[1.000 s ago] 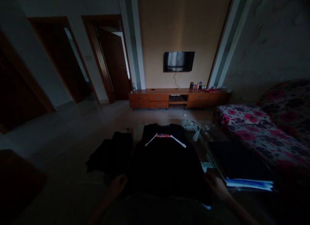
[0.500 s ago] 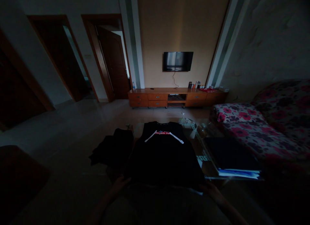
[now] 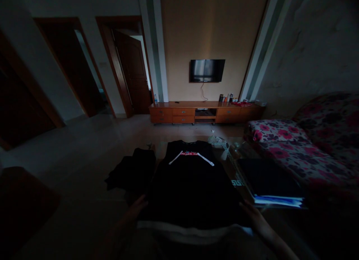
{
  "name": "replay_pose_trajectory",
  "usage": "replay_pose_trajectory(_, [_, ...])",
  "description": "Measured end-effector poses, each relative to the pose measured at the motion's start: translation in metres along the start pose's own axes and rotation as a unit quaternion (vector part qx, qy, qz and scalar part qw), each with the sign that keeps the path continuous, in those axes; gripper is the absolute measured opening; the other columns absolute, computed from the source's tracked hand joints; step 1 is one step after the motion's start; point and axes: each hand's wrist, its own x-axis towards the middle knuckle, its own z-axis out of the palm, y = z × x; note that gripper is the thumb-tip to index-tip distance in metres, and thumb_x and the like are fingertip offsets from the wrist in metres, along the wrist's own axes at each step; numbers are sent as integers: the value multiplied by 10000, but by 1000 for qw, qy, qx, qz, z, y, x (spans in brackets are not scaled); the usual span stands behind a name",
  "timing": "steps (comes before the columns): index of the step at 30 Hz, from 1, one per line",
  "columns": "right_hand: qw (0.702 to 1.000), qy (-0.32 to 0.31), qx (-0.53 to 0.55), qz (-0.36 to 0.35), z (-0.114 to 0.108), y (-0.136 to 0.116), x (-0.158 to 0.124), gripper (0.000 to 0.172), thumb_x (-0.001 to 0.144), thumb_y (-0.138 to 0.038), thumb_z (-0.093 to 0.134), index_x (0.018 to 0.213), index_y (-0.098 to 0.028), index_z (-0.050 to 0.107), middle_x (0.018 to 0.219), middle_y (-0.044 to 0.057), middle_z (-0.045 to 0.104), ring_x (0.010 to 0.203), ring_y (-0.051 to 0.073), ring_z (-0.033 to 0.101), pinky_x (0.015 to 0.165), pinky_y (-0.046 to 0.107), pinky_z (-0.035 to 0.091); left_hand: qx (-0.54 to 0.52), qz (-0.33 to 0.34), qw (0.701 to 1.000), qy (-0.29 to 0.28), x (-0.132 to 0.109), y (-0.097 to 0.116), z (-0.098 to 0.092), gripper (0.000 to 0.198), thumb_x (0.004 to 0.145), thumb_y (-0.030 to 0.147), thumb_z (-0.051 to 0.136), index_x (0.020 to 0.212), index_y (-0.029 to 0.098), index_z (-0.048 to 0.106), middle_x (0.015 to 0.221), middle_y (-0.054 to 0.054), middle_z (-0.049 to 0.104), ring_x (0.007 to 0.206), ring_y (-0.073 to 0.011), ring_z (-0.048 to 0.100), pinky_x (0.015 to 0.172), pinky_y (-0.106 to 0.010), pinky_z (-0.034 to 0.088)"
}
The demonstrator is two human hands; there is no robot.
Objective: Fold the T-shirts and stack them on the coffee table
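Note:
A black garment [image 3: 190,181] with a red and white chest print lies spread flat on a glass table [image 3: 237,179] in front of me. My left hand [image 3: 136,209] rests on its near left edge. My right hand [image 3: 254,217] sits at its near right edge. The room is dim, so the fingers show only as dark shapes, and I cannot make out whether they pinch the cloth. A pale hem band [image 3: 190,230] runs along the near edge between my hands.
A second dark garment [image 3: 131,172] lies bunched to the left. A dark folder on papers [image 3: 270,183] lies to the right. A floral sofa [image 3: 303,148] stands at the right. Across the floor are a wooden TV cabinet [image 3: 204,112], a wall television [image 3: 207,70] and doorways [image 3: 131,65].
Both hands have shifted a little along the near edge of the black garment. The pale hem band now shows more fully between them.

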Motion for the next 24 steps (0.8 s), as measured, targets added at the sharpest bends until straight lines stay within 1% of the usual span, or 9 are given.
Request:
replay_pose_trajectory(3, [998, -39, 45, -29, -5, -2, -4, 653, 644, -574, 721, 1210, -249, 694, 1372, 102, 647, 1328, 356, 543, 1079, 480, 464, -49, 6, 992, -113, -12, 3, -1, 745, 603, 228, 684, 1341, 232, 574, 1298, -106, 683, 1122, -310, 680, 884, -410, 576])
replay_pose_trajectory(5, [993, -78, 62, -67, -9, -6, -7, 637, 665, -476, 740, 1260, -259, 669, 1413, 104, 615, 1338, 339, 537, 1085, 471, 463, -64, 36, 986, -150, -17, 6, -2, 883, 538, 208, 689, 1403, 244, 519, 1385, -122, 623, 1158, -323, 655, 888, -410, 571])
replay_pose_trajectory(7, [990, -86, 63, -97, -15, -13, -9, 638, 662, -435, 755, 1268, -257, 665, 1442, 117, 588, 1344, 335, 533, 1075, 461, 477, -68, 66, 987, -134, -17, 8, -3, 961, 499, 240, 735, 1430, 248, 498, 1406, -142, 597, 1191, -339, 633, 906, -414, 564])
replay_pose_trajectory(9, [991, -67, 40, -106, -21, -21, -12, 654, 650, -449, 772, 1264, -250, 670, 1439, 133, 587, 1332, 343, 544, 1044, 453, 506, -62, 105, 990, -78, -15, 11, -7, 964, 493, 330, 793, 1415, 244, 526, 1387, -143, 606, 1231, -351, 609, 937, -417, 554])
replay_pose_trajectory(12, [992, -31, 6, -120, -29, -32, -15, 684, 670, -493, 776, 1297, -245, 659, 1439, 131, 587, 1334, 342, 541, 1025, 438, 522, -45, 165, 985, -16, -14, 13, -15, 788, 542, 503, 822, 1266, 238, 657, 1337, -110, 657, 1290, -349, 570, 1026, -414, 511])
replay_pose_trajectory(16, [991, -6, -7, -136, -40, -40, -18, 551, 663, -559, 774, 1110, -237, 765, 1364, 126, 648, 1327, 361, 543, 1069, 454, 487, -31, 137, 989, -44, -25, 17, -24, 600, 616, 623, 794, 1048, 209, 745, 1122, -111, 757, 1156, -349, 659, 1009, -452, 522])
replay_pose_trajectory(20, [993, -38, 33, -107, -47, -44, -18, 549, 626, -523, 803, 1100, -248, 780, 1313, 126, 681, 1276, 375, 585, 1036, 463, 513, 0, 155, 985, -81, -37, 29, -29, 704, 463, 565, 890, 1066, 229, 752, 1151, -103, 752, 1115, -355, 675, 963, -437, 552])
replay_pose_trajectory(22, [993, -64, 57, -87, -46, -46, -17, 598, 607, -488, 823, 1151, -247, 762, 1284, 130, 698, 1203, 375, 637, 980, 465, 547, 34, 164, 984, -61, -39, 36, -29, 642, 492, 555, 874, 1038, 233, 767, 1136, -93, 760, 1096, -348, 683, 961, -433, 554])
replay_pose_trajectory(24, [994, -52, 54, -84, -43, -51, -18, 621, 566, -478, 845, 1132, -236, 764, 1238, 130, 721, 1141, 374, 670, 949, 468, 561, 73, 171, 982, -27, -37, 44, -29, 538, 560, 576, 821, 973, 233, 787, 1078, -82, 777, 1078, -336, 690, 978, -431, 543])
